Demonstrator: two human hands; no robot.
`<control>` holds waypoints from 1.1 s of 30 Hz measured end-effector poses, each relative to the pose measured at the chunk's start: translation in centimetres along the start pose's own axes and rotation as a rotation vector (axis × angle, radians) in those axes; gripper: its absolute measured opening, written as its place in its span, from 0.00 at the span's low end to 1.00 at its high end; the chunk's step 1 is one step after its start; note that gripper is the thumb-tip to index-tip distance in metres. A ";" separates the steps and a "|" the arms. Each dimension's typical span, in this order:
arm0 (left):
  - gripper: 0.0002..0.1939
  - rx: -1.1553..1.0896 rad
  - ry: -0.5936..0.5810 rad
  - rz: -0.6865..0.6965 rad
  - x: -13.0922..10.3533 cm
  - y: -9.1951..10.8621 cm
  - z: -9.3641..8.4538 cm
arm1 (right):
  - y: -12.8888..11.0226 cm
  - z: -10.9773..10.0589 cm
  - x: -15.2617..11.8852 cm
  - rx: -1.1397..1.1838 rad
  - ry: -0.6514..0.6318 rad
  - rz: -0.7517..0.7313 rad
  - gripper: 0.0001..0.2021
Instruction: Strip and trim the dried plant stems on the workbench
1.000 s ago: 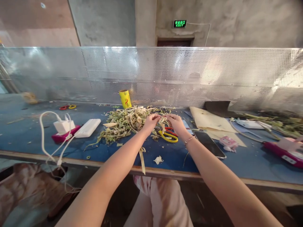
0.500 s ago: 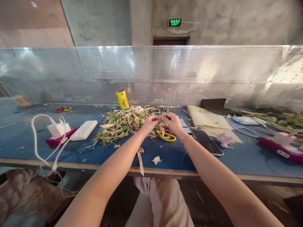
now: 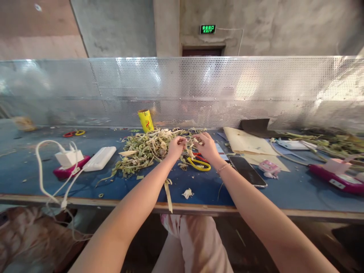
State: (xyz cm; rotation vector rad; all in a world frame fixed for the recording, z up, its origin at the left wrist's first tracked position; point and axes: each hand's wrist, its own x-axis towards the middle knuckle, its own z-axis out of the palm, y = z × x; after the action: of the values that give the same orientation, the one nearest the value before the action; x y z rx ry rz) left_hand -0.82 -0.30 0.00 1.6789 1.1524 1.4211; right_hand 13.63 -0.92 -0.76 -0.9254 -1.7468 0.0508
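Observation:
My left hand (image 3: 176,148) is closed in a pinch at the right edge of a heap of dried plant stalks (image 3: 142,151). Facing it, a short gap away, my right hand (image 3: 207,147) has its fingers curled around a pale piece of dried plant, which is partly hidden. What the left fingertips hold is too small to make out. Just below the hands lie scissors (image 3: 200,167) with a yellow and a red handle loop. A pale dry strip (image 3: 168,195) and a crumpled whitish scrap (image 3: 187,193) lie near the table's front edge.
A yellow tube (image 3: 146,121) stands behind the heap. To the right are a phone (image 3: 247,170), a pink toy-like case (image 3: 269,167) and brown paper (image 3: 247,140). Power strips (image 3: 61,172) with cables lie at both sides. A perforated metal panel (image 3: 113,87) runs along the back.
My hands have moved apart, the left one slightly leftward, leaving a gap between the fingertips. The right fingers are a little more spread. The whole view has shifted slightly.

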 end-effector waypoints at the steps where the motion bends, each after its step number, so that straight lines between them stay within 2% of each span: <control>1: 0.03 0.037 0.012 0.065 0.0 0.0 -0.1 | -0.1 -0.1 0.0 0.007 -0.002 -0.019 0.10; 4: 0.04 0.150 0.012 0.271 -0.2 0.2 -0.3 | -0.2 -0.1 -0.1 0.005 -0.016 -0.078 0.09; 6: 0.04 0.203 0.004 0.324 -0.4 0.2 -0.3 | -0.1 0.0 -0.1 -0.002 -0.020 -0.060 0.10; 10: 0.04 0.221 -0.024 0.270 -0.3 -0.1 -0.1 | 0.5 0.3 -0.1 -0.028 -0.049 0.015 0.11; 17: 0.01 0.161 -0.074 0.164 -0.3 -0.2 0.2 | 1.1 0.5 -0.1 -0.056 -0.097 0.021 0.06; 20: 0.02 0.166 -0.086 0.159 -0.4 -0.2 0.1 | 0.9 0.5 -0.1 -0.044 -0.104 0.042 0.05; 23: 0.02 0.177 -0.072 0.197 -0.3 -0.4 0.1 | 0.5 0.6 0.0 -0.007 -0.158 0.147 0.06; 27: 0.02 0.166 -0.046 0.215 -0.2 -0.5 0.1 | 0.2 0.8 0.0 0.148 -0.216 0.336 0.09; 33: 0.01 0.079 -0.013 0.110 0.0 -0.6 0.2 | 0.0 0.8 -0.1 0.509 -0.240 0.505 0.11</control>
State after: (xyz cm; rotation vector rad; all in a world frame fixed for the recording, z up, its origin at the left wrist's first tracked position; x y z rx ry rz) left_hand -0.77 -0.04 -0.60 1.8295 1.1374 1.4454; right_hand 13.02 -0.67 -1.19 -0.9755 -1.5577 0.9234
